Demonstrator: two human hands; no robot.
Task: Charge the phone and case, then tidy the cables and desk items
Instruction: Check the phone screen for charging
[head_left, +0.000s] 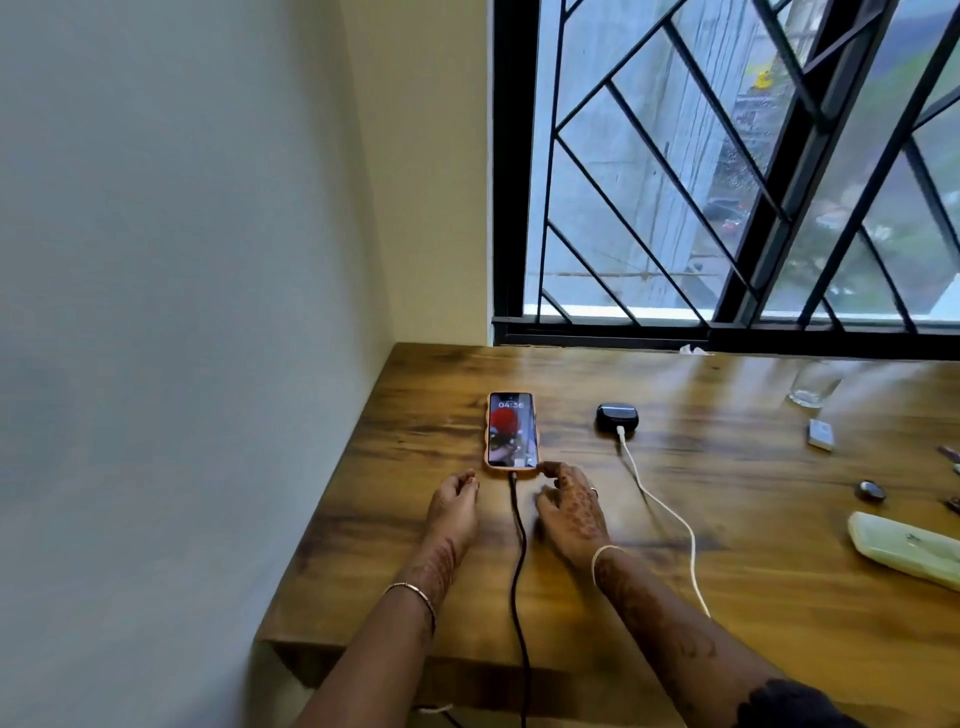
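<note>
**Both hands empty beside the plugged-in phone**

I see my left hand (456, 501) lying on the surface (753, 519) just left of the black cable (519, 561), its fingers curled loosely and its grip holding nothing. My right hand (571, 506) sits just right of the same cable, fingers bent and spread, grip apart. One fingertip reaches the phone's lower right corner; I cannot tell if it truly touches. Neither hand clasps the cable.

The phone (511, 430) lies flat, face up, screen lit, in a peach-coloured cover, near the surface's left edge. The black cable enters its near end and runs straight back between my two wrists and over the front edge.

To the right, well apart from the phone, the dark earbud case (616, 417) rests with a white cable (670, 512) plugged into its near side; that cable curves back toward my right forearm.

The surface is brown wood with strong grain. Farther right I see a clear glass (813, 387), a small white block (821, 434), a dark pebble-like thing (870, 491) and a pale green object (906, 548) at the frame's edge.

A plain pale wall (182, 312) stands to the left. Behind the surface a window (727, 171) with a black frame and diagonal bars looks out on blurred buildings.
</note>
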